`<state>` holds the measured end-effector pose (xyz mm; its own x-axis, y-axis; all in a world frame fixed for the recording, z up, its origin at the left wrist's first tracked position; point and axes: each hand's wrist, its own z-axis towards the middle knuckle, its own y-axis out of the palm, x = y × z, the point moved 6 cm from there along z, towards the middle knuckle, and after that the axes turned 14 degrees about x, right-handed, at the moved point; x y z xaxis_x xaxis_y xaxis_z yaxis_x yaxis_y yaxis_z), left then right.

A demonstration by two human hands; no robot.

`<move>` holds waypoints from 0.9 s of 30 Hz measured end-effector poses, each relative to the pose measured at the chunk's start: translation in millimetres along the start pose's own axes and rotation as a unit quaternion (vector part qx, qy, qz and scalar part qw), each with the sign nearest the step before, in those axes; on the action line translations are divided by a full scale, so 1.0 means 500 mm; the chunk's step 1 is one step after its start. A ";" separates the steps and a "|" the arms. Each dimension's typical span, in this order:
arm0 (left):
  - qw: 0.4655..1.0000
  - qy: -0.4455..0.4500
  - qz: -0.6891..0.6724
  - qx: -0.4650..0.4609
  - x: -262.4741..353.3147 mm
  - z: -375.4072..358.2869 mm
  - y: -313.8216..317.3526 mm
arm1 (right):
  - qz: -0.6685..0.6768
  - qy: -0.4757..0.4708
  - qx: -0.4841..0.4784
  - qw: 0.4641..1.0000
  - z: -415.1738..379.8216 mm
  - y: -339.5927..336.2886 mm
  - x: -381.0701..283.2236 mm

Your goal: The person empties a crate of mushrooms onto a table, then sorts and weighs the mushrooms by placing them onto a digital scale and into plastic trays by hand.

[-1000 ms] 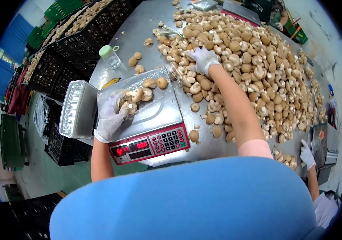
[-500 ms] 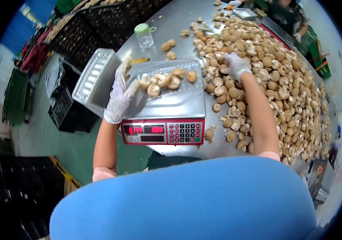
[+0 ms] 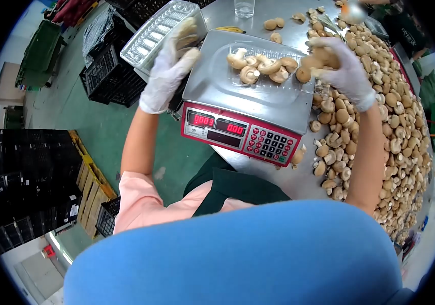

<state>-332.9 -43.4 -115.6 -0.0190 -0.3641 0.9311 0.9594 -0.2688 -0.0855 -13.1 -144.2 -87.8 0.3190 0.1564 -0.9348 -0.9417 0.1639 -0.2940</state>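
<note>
Green floor [image 3: 169, 157] shows at centre left of the frame, with black crates [image 3: 29, 188] stacked at lower left. A steel table [image 3: 220, 15] runs from the top of the frame down the right, bearing a large mushroom heap [image 3: 395, 127].

Digital scale [image 3: 240, 129]: upper centre, display lit, left window reading about 0083. On its plate lies a clear plastic tray [image 3: 289, 86] with several loose mushrooms [image 3: 269, 66] inside.

Right hand [image 3: 349, 76], gloved: fingers curled round a cluster of brown mushrooms [image 3: 324, 58] at the tray's right end. Whether the glove touches the tray cannot be told. Left hand [image 3: 169, 76], gloved: empty, fingers spread, just beside the tray stack [image 3: 148, 38] at upper left; contact is unclear.

Risks, as judged: round caps held together could slip from a loosened grasp and roll past the low rim. Pressure from the right hand on the tray would falsify the weight or tip the light plastic. A backward sweep of the left hand could topple the stack, which seems near the table's edge.
</note>
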 end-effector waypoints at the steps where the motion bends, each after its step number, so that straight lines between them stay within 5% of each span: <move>1: 0.999 0.024 0.023 -0.027 0.000 0.004 0.021 | -0.182 -0.083 -0.013 0.980 0.007 0.030 0.000; 4: 0.990 0.077 0.090 -0.074 0.027 -0.005 0.100 | -0.186 -0.076 -0.031 0.979 0.025 0.067 0.068; 8: 0.965 0.104 0.182 -0.155 0.038 -0.015 0.165 | -0.429 -0.104 -0.036 0.896 0.030 0.055 0.052; 10: 0.954 0.139 0.211 -0.160 0.033 -0.015 0.168 | -0.380 0.015 0.000 0.925 0.024 0.045 0.021; 14: 0.958 0.145 0.184 -0.167 0.023 -0.007 0.171 | -0.185 -0.002 0.113 0.976 0.049 -0.006 0.090; 18: 0.976 0.058 0.131 -0.166 0.011 0.009 0.165 | -0.282 -0.047 0.112 0.952 0.048 -0.037 0.069; 20: 0.863 0.357 0.312 -0.174 0.059 -0.005 0.172 | -0.178 -0.019 0.181 0.967 0.028 -0.051 0.049; 22: 0.866 0.390 0.275 -0.145 0.037 0.013 0.155 | -0.148 -0.013 0.209 0.966 0.003 -0.060 0.040; 24: 0.963 0.211 0.044 -0.160 -0.020 0.056 0.118 | -0.171 -0.130 0.231 0.949 -0.012 -0.068 0.038; 25: 0.989 0.063 0.077 -0.113 -0.014 0.060 0.113 | -0.155 -0.061 0.233 0.958 -0.019 -0.067 0.044; 27: 0.989 0.081 0.089 -0.086 0.030 0.055 0.102 | -0.113 0.016 0.217 0.969 -0.035 -0.054 0.022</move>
<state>-276.6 -37.8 -96.2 0.0877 -0.5535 0.8283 0.8899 -0.3302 -0.3148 13.9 -163.9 -93.8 0.5026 0.0392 -0.8637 -0.7118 0.5858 -0.3876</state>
